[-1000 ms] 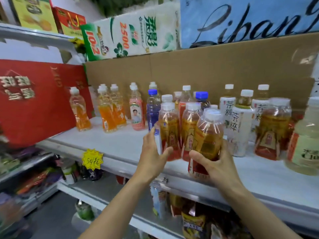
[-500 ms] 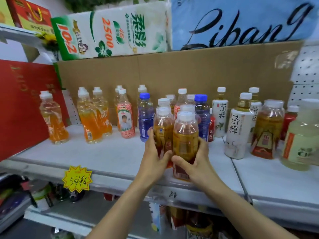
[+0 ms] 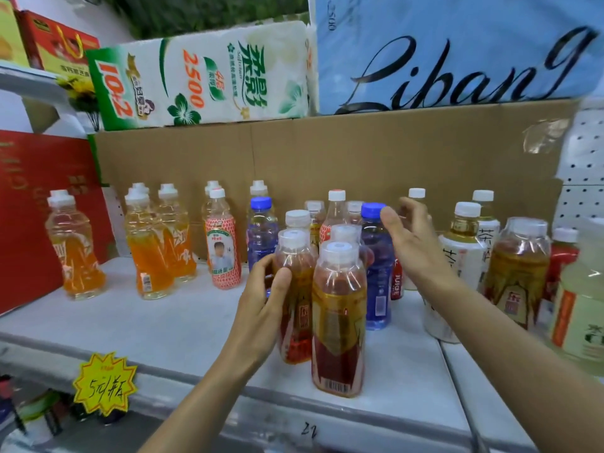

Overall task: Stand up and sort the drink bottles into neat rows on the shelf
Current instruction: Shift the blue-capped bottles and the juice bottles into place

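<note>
While the left hand [image 3: 261, 308] curls round an upright amber bottle [image 3: 295, 289] near the shelf [image 3: 163, 325] front, the right hand [image 3: 410, 243] hangs free, fingers spread, above the blue bottle [image 3: 377, 273] behind the front bottle [image 3: 338, 322].

tissue pack [image 3: 202, 76], blue bag [image 3: 457, 50], cardboard backing [image 3: 327, 152], yellow price tag [image 3: 104, 384]

Before you is a white shelf [image 3: 170, 322] with a seam right of centre. Standing upright on it: orange drink bottles [image 3: 148, 246] at left, amber tea bottles [image 3: 338, 322] at centre front, blue bottles [image 3: 261, 230] behind, white-labelled bottles [image 3: 457, 256] at right.
</note>
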Demonstrator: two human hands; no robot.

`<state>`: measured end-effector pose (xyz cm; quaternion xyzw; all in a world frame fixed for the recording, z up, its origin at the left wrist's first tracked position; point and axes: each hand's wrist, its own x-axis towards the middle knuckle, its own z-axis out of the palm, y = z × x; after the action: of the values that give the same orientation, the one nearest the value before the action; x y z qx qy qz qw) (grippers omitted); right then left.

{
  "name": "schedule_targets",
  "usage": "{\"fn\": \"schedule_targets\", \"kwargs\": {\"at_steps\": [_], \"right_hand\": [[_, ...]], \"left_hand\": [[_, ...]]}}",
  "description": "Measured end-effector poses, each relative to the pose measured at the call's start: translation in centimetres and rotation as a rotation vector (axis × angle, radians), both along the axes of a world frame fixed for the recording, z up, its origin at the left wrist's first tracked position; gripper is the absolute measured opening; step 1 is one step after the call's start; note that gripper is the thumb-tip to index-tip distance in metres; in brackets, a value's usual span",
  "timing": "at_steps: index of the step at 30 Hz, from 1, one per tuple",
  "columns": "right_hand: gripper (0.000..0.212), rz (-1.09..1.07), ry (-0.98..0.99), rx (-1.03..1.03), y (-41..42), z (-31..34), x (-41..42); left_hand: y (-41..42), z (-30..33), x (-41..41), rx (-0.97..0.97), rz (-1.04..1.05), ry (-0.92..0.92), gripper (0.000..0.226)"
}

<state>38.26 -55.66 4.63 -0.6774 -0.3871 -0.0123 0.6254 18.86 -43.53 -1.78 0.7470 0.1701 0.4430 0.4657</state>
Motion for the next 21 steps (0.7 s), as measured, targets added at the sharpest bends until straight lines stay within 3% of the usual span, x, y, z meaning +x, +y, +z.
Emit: {"fn": "schedule_targets", "kwargs": {"at_steps": [4,12,17,21], "right_hand": [[0.042,0.157,0.126,-0.095,2.7,0.5,1.8],[0.016,0.048,0.009,-0.001,0.4,-0.1,1.0],[0.033,-0.007,0.017,0.029,-3.6,-0.7,-0.9],[0.032,-0.104,0.002,0.071,-5.7,-1.1,-2.7]], "left_hand": [[0.4,0.3,0.4,-0.014,0.003,-0.039,0.041],[7.4,3.3,2.8,-0.004,0.177,-0.106,0.038],[12.3,4.7,6.2,-0.111,0.218,0.022,0.070],[13.9,3.3,7.5,-0.221,0.124,0.043,0.064]]}}
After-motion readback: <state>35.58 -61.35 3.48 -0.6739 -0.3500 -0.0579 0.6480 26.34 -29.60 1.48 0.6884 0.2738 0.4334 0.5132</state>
